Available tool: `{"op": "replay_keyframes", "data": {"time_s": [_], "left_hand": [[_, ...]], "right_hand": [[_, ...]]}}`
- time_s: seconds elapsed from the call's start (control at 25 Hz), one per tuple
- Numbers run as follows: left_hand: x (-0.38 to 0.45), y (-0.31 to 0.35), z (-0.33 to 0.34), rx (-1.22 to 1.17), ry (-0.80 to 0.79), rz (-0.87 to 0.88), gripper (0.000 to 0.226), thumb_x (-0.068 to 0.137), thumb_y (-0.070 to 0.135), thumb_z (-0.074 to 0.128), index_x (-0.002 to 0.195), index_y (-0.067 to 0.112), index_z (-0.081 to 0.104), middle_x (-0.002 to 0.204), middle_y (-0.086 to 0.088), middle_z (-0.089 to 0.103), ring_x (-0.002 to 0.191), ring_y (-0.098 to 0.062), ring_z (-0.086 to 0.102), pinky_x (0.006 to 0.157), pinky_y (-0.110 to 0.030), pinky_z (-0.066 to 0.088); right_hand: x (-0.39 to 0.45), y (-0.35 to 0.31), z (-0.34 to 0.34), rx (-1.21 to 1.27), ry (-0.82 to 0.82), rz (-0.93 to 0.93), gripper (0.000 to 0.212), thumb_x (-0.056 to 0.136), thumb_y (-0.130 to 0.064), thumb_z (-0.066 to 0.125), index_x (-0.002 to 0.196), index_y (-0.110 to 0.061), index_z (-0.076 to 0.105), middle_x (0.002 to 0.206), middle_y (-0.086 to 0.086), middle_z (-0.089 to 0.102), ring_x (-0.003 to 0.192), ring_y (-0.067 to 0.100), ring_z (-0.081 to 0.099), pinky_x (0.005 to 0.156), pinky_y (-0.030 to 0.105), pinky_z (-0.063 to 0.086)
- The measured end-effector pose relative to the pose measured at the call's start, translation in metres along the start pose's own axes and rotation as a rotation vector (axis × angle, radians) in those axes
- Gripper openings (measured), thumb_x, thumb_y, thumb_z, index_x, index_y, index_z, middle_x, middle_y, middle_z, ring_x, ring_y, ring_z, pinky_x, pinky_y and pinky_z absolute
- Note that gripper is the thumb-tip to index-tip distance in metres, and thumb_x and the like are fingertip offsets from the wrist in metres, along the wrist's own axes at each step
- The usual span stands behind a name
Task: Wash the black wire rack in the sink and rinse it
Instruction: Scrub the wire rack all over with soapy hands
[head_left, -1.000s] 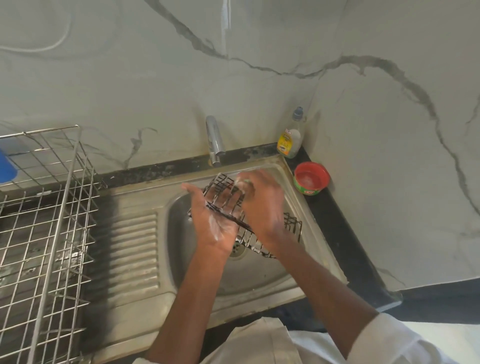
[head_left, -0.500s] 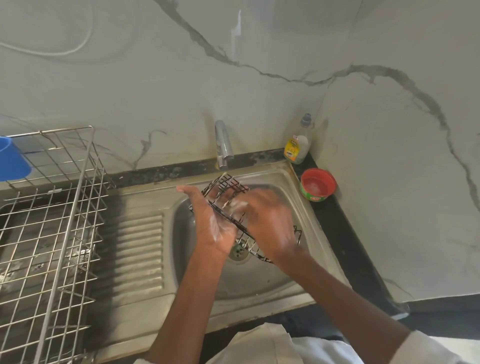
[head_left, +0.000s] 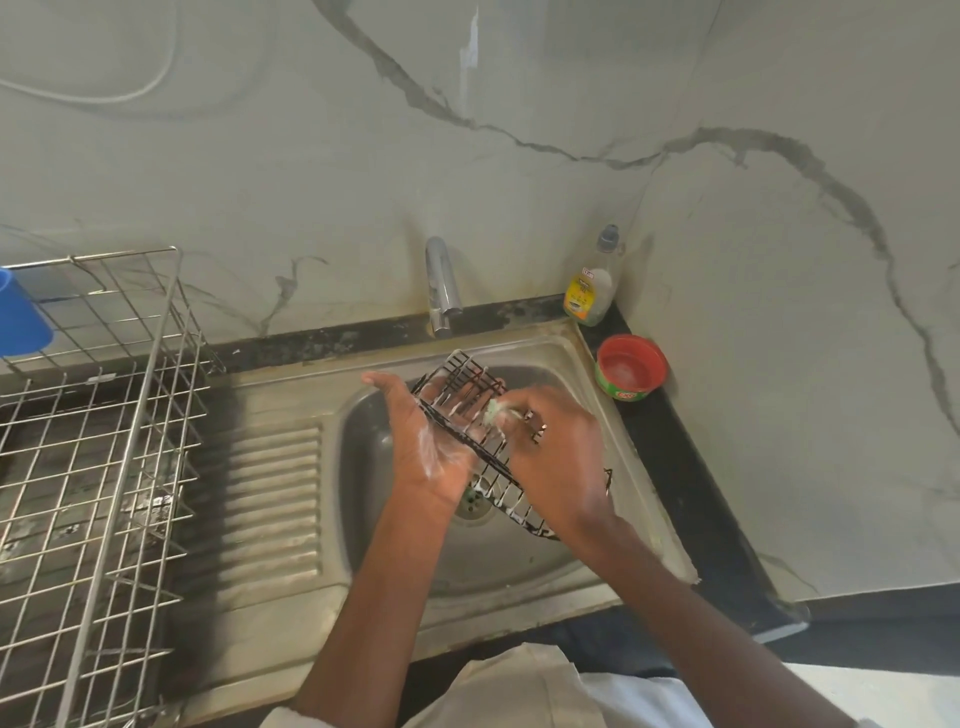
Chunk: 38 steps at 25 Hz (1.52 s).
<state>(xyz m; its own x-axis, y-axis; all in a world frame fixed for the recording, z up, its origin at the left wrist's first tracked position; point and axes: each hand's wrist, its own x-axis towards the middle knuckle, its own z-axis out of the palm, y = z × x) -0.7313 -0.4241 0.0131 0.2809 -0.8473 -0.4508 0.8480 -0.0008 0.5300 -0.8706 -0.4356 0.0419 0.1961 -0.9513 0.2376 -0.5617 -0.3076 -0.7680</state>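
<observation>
The black wire rack (head_left: 465, 382) is held tilted over the steel sink (head_left: 498, 551), streaked with white foam. My left hand (head_left: 428, 441) supports it from underneath, palm up and soapy, fingers spread behind the wires. My right hand (head_left: 558, 447) lies over the rack's top side and pinches a small green scrub pad (head_left: 493, 410) against the wires. The lower right part of the rack is hidden behind my right hand and wrist. No water comes from the tap (head_left: 441, 286).
A silver wire dish drainer (head_left: 98, 441) stands on the left, with a blue cup (head_left: 18, 317) at its far corner. A dish soap bottle (head_left: 592, 286) and a red tub of soap paste (head_left: 631, 369) sit at the sink's back right corner, beside the wall.
My right hand has slid with the pad along the rack, away from its far edge towards me. My left hand has kept its hold under the rack.
</observation>
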Motion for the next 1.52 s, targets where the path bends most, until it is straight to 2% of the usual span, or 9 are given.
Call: {"op": "replay_keyframes", "data": {"time_s": [0.24,0.48,0.64,0.76,0.88,1.04,1.2,1.36,1.52], "left_hand": [[0.001,0.005,-0.005,-0.03,-0.009,-0.007,0.089,0.084,0.094,0.043,0.113,0.013,0.068,0.131,-0.023,0.063,0.123,-0.042,0.063,0.091,-0.059,0.06],[-0.005,0.006,-0.001,-0.048,-0.018,-0.057,0.09,0.085,0.089,0.05,0.117,0.008,0.068,0.116,-0.023,0.073,0.119,-0.046,0.069,0.095,-0.077,0.053],[-0.014,0.017,0.016,0.056,0.121,-0.137,0.069,0.106,0.069,0.038,0.108,0.005,0.064,0.096,-0.017,0.078,0.096,-0.036,0.07,0.073,-0.052,0.066],[-0.013,0.021,0.02,0.122,0.2,-0.166,0.056,0.112,0.054,0.036,0.125,0.006,0.061,0.105,-0.02,0.069,0.105,-0.036,0.067,0.085,-0.05,0.053],[-0.009,0.027,0.016,0.018,0.217,-0.136,0.074,0.109,0.064,0.034,0.151,0.005,0.047,0.135,-0.027,0.062,0.13,-0.044,0.061,0.094,-0.055,0.055],[-0.005,0.007,0.006,0.193,0.213,-0.057,0.098,0.094,0.089,0.019,0.139,0.011,0.059,0.128,-0.023,0.07,0.115,-0.041,0.071,0.094,-0.057,0.06],[-0.014,-0.023,-0.009,0.309,0.101,-0.083,0.1,0.086,0.095,0.016,0.141,0.03,0.067,0.143,-0.018,0.065,0.131,-0.044,0.064,0.105,-0.07,0.051],[-0.012,-0.017,-0.014,0.178,-0.007,-0.084,0.089,0.096,0.086,0.023,0.142,0.023,0.067,0.141,-0.022,0.067,0.12,-0.047,0.068,0.101,-0.071,0.053],[-0.009,-0.014,-0.025,0.106,0.016,-0.101,0.087,0.096,0.086,0.033,0.128,0.018,0.077,0.137,-0.022,0.069,0.119,-0.049,0.065,0.108,-0.08,0.041]], "right_hand": [[0.016,0.001,-0.021,0.701,-0.203,0.532,0.033,0.096,0.009,0.063,0.115,-0.014,0.077,0.104,0.004,0.078,0.083,0.014,0.072,0.076,0.025,0.061],[0.02,0.011,-0.021,0.399,-0.126,0.444,0.027,0.097,-0.001,0.059,0.101,-0.022,0.076,0.099,-0.006,0.079,0.082,0.012,0.074,0.072,0.025,0.057],[0.011,0.028,-0.01,0.138,-0.222,0.279,0.02,0.106,-0.014,0.05,0.108,-0.029,0.064,0.101,-0.007,0.072,0.094,0.021,0.069,0.078,0.041,0.054],[0.011,0.042,-0.003,0.081,-0.362,0.267,0.015,0.111,-0.021,0.041,0.109,-0.029,0.054,0.091,0.006,0.066,0.077,0.027,0.062,0.068,0.042,0.05],[0.016,0.045,0.0,0.152,-0.423,0.303,0.017,0.111,-0.022,0.04,0.104,-0.031,0.053,0.09,0.005,0.061,0.074,0.019,0.057,0.067,0.037,0.048],[0.027,0.033,0.005,0.24,-0.4,0.551,0.02,0.109,-0.021,0.042,0.119,-0.026,0.057,0.111,0.002,0.064,0.098,0.018,0.06,0.071,0.031,0.043],[0.034,0.024,0.015,0.437,-0.317,0.743,0.028,0.1,-0.007,0.044,0.118,-0.02,0.061,0.102,0.016,0.075,0.081,0.023,0.07,0.058,0.034,0.054],[0.037,0.025,0.019,0.587,-0.248,0.787,0.02,0.103,-0.005,0.053,0.117,-0.013,0.065,0.099,0.021,0.077,0.084,0.036,0.076,0.075,0.056,0.063],[0.036,0.03,0.01,0.399,-0.24,0.582,0.01,0.101,-0.016,0.066,0.107,-0.02,0.072,0.105,0.004,0.078,0.097,0.023,0.076,0.083,0.042,0.062]]}}
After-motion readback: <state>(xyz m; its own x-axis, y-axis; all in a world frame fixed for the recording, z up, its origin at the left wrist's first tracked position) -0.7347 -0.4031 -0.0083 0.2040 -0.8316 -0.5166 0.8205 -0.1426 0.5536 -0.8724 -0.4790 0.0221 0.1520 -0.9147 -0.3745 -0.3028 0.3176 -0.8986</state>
